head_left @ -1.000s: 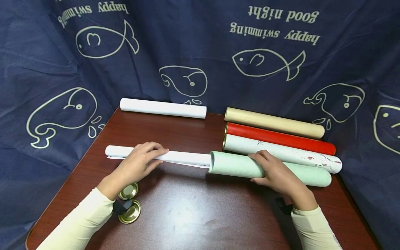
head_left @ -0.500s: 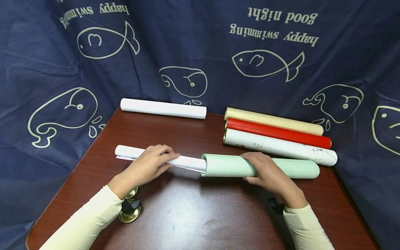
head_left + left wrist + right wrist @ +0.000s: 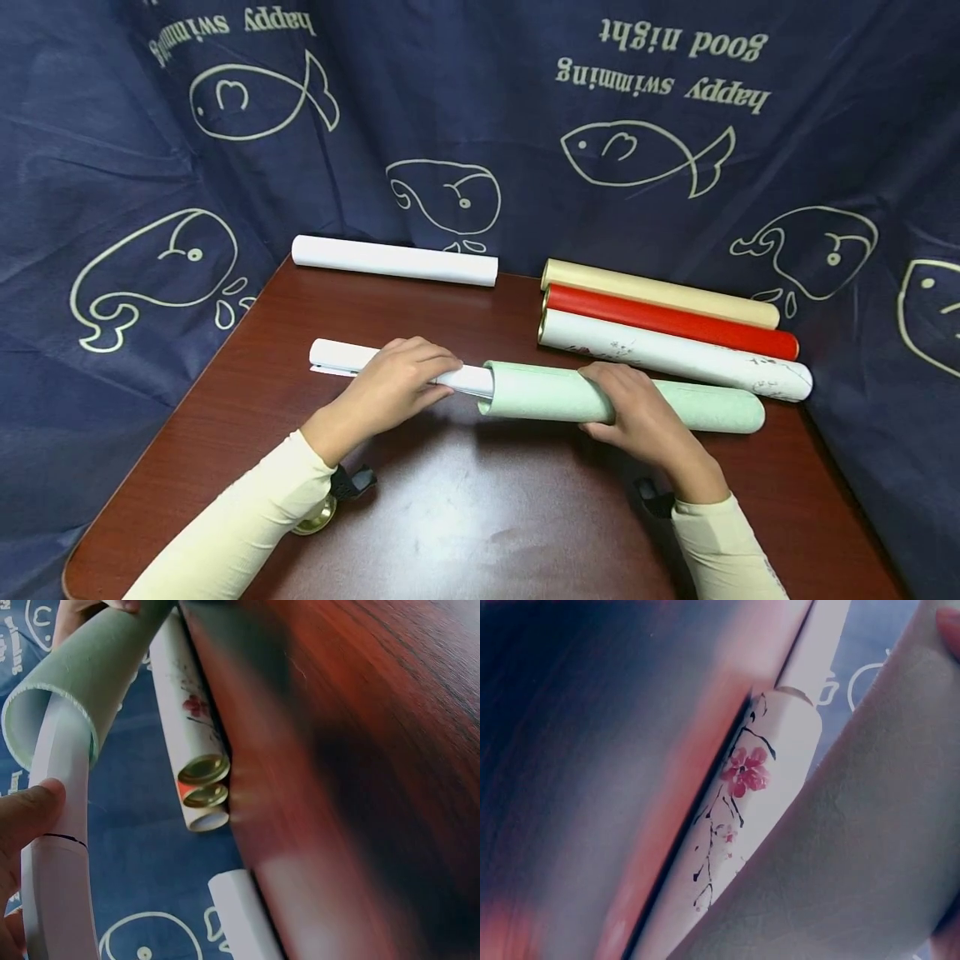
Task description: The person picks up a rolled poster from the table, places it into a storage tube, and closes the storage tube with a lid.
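Note:
My left hand (image 3: pixel 401 379) grips a rolled sheet of white paper (image 3: pixel 333 354), its thumb lying along the roll in the left wrist view. The roll's right end is inside the open mouth of a pale green cardboard tube (image 3: pixel 540 392); how deep it reaches is hidden by the tube wall (image 3: pixel 97 667). Around the middle of that tube my right hand (image 3: pixel 637 412) is wrapped from above. Just behind it lies a white tube with a printed blossom branch (image 3: pixel 675 354), whose pink flower (image 3: pixel 746 772) shows in the right wrist view.
Beyond the blossom tube lie a red tube (image 3: pixel 667 322) and a cream tube (image 3: pixel 660 293), side by side. Another white paper roll (image 3: pixel 393 260) lies at the table's back left. A gold metal lid (image 3: pixel 318 518) is partly hidden by my left forearm. A dark blue printed cloth (image 3: pixel 517 100) hangs behind.
My left hand has moved right with the paper roll, and less of it sticks out of the green tube. The green tube has shifted left; the blossom and red tubes have rolled slightly back.

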`<state>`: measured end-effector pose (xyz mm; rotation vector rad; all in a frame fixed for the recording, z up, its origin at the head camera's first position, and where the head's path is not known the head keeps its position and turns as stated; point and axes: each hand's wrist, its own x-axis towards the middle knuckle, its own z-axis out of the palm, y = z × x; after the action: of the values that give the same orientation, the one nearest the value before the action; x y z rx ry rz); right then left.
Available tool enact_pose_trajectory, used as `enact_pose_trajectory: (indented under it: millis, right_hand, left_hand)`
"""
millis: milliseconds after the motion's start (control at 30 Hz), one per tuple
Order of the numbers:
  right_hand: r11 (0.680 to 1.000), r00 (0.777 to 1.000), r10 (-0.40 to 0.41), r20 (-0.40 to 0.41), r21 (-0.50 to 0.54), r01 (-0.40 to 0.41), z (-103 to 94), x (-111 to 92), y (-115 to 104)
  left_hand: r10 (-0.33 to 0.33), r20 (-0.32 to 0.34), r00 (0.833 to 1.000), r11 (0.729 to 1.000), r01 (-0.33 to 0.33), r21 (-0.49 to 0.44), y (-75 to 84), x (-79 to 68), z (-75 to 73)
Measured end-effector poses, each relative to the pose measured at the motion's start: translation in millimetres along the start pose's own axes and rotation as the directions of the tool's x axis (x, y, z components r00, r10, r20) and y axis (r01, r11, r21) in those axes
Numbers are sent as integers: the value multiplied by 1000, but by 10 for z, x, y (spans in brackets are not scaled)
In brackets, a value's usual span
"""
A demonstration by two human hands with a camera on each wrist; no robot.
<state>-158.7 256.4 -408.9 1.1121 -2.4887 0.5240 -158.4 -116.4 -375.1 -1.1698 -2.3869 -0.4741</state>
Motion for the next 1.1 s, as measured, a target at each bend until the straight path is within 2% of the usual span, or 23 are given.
enact_pose_trajectory:
  millis: [300,567,800,900,1100]
  right_hand:
    - [1000,999,11,-40,-13,-11,25,-42,0]
    - [1000,999,19,-35,3,-19,53,-27,10]
    - [1000,999,21,-26,10,-21,62,-13,-11]
    - [1000,999,30,-28,7,-30,69,-3,-7]
    - [998,998,60,-23,-5,-60,69,1,12]
  left_hand:
    - [43,5,999,999,-43,6,119,148,119]
    - [63,4,998,998,-63,-10,144,144,163]
    - [98,29,995,995,-97,-17,162,106,210]
    - [114,54,992,993,-114,-11,136,95,187]
    - [127,85,988,992,-127,-11,-11,-2,32]
